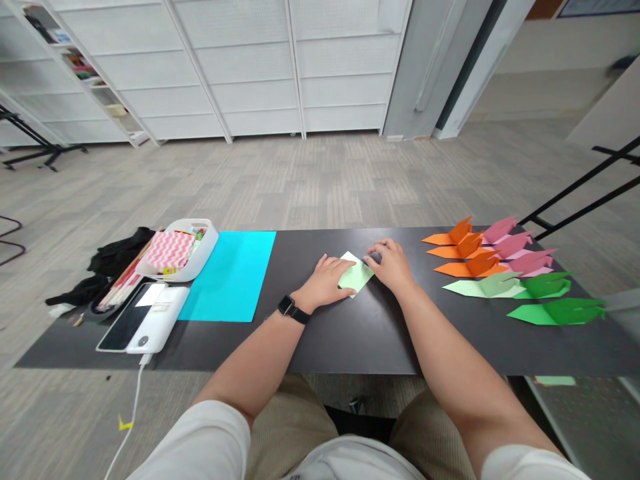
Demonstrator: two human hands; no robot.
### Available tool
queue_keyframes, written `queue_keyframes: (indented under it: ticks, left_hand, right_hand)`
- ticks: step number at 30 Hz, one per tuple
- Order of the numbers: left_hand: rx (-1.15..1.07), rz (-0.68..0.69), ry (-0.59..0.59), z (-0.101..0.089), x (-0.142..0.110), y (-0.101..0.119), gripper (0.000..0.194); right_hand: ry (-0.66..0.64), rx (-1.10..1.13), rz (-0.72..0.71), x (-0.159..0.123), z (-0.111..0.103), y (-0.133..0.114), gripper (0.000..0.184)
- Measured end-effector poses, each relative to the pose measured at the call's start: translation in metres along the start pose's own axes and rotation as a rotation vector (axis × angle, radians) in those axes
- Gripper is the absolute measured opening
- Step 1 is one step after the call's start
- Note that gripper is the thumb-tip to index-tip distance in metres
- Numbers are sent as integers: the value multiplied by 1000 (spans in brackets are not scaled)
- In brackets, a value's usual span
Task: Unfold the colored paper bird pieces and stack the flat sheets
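Observation:
A small square of folded light green paper (359, 279) lies on the dark table, turned with one corner away from me. My left hand (331, 279) rests on its left side, fingers stretched out and pressing it flat. At the paper's right corner is my right hand (394, 265), its fingers bent and the thumb tip at the paper's edge. A small dark patch shows between that thumb and forefinger; I cannot tell whether it is shadow or an object. Parts of the paper are hidden under the left fingers.
Folded paper birds stand in rows at right: orange (453, 252), pink (520, 247), pale green (484, 285) and green (557, 311). At left lie a bright blue sheet (233, 277), a white basket (205, 250), a phone (125, 320) and a cabled white power bank (159, 320).

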State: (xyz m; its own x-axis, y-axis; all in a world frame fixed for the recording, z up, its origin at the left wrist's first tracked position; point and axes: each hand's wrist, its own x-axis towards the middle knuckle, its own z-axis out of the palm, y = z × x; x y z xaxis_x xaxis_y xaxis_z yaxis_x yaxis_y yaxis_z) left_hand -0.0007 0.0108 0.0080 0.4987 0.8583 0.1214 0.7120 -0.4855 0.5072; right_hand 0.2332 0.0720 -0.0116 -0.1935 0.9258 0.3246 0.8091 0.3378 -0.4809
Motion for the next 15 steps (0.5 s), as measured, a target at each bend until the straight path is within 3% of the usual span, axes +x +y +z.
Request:
queue_keyframes:
  ticks: [5, 8, 12, 15]
  left_hand:
    - [-39, -1, 45, 2, 3, -1, 66]
    - [-65, -25, 128, -5, 5, -5, 55]
    - [2, -176, 294, -16, 4, -16, 28]
    - [61, -248, 310, -18, 3, -23, 25]
  right_hand:
    - [-151, 16, -152, -6, 1, -15, 10]
    - [-207, -8, -145, -7, 2, -16, 16]
    - [-207, -32, -102, -5, 2, -9, 20]
    - [-201, -35, -75, -4, 2, -4, 21]
